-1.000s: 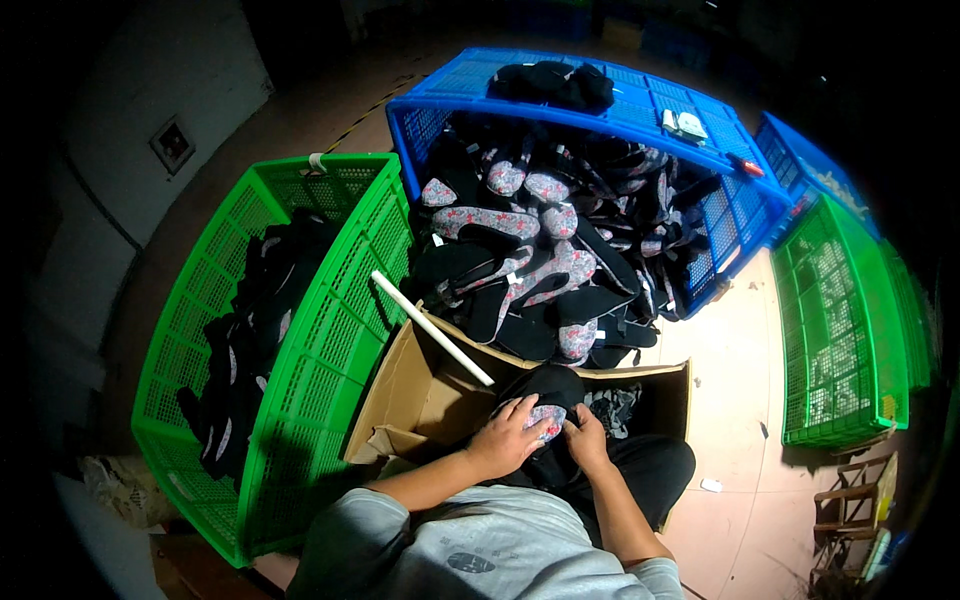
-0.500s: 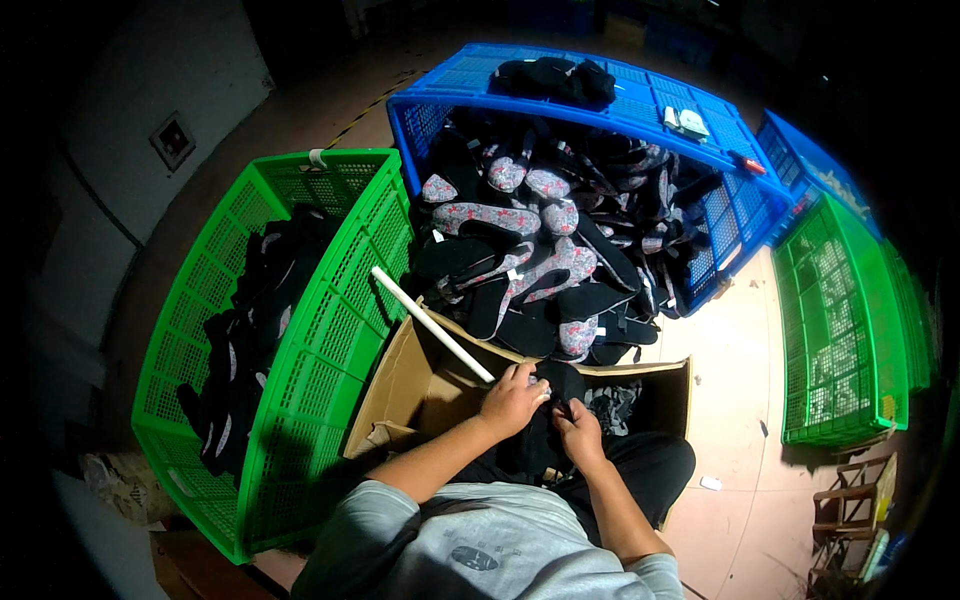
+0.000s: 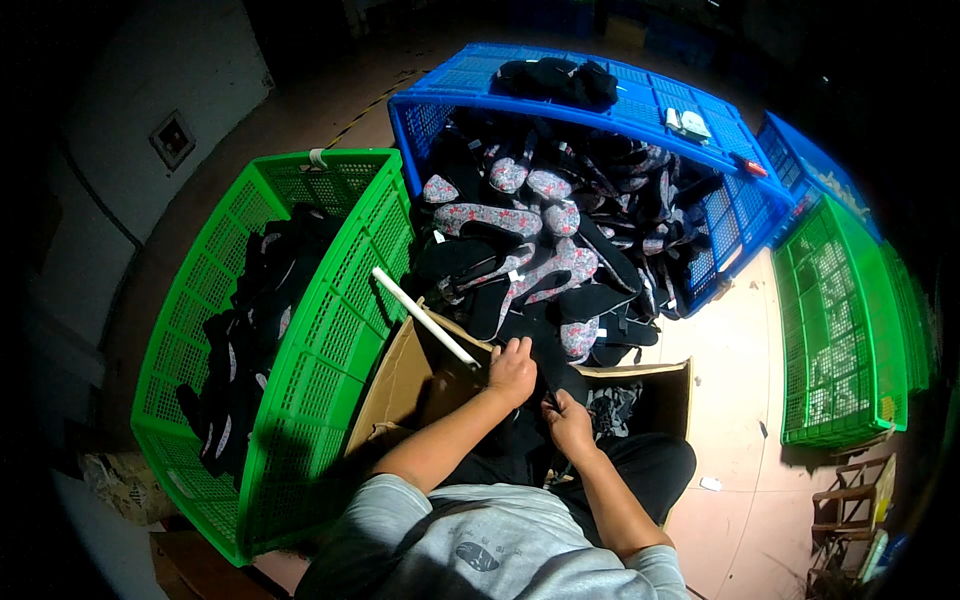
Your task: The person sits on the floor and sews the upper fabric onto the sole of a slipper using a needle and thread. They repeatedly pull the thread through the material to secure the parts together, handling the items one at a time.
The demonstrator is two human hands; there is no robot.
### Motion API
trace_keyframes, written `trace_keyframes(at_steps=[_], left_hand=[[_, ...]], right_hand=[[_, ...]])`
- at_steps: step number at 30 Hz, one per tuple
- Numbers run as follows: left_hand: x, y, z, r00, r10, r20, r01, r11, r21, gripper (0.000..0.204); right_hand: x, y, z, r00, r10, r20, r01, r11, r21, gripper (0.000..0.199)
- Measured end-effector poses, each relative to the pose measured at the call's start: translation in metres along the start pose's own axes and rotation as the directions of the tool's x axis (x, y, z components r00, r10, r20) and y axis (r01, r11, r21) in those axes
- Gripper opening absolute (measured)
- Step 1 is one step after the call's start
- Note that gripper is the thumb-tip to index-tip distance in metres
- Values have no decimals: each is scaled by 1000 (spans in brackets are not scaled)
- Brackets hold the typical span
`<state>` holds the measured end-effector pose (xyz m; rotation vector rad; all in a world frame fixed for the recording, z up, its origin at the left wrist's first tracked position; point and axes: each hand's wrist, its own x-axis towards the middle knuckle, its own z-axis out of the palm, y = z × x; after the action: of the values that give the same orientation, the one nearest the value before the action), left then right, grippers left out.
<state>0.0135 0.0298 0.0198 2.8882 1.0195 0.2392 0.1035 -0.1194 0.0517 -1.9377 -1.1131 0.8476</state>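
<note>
Fingers of the left hand (image 3: 513, 372) and right hand (image 3: 573, 426) grip a limp black fabric piece (image 3: 555, 362) over the open brown cardboard box (image 3: 403, 378), where even, gentle tension from both sides would likely prevent twisting.

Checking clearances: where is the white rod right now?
Left of centre in the head view, the white rod slants over the cardboard box, between the left green crate and the left hand.

The pale floor (image 3: 735, 420) is holding 2 green crates, 1 left (image 3: 330, 300) and 1 right (image 3: 825, 310), a blue crate (image 3: 635, 100) and a brown box (image 3: 395, 375). Flowery black shoes (image 3: 565, 265) are spilling onto it.
</note>
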Motion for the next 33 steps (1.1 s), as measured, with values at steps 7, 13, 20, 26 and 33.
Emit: trace_keyframes(at_steps=[7, 13, 20, 26, 33], left_hand=[[9, 1, 4, 997, 5, 74, -12, 996, 94, 17], [9, 7, 7, 993, -22, 116, 15, 998, 61, 19], [-21, 22, -6, 984, 131, -119, -129, 991, 28, 11], [-58, 16, -39, 951, 179, -252, -263, 897, -354, 29], [-62, -6, -62, 913, -305, 272, 217, -204, -955, 65]], right_hand=[[7, 11, 12, 998, 60, -13, -59, 997, 55, 7], [4, 23, 13, 997, 73, -21, -70, 991, 114, 13], [-23, 18, 14, 986, 46, -163, -6, 971, 239, 17], [-31, 50, 24, 968, 132, -215, -40, 921, 387, 17], [-53, 30, 5, 985, 166, 50, -139, 585, 799, 11]])
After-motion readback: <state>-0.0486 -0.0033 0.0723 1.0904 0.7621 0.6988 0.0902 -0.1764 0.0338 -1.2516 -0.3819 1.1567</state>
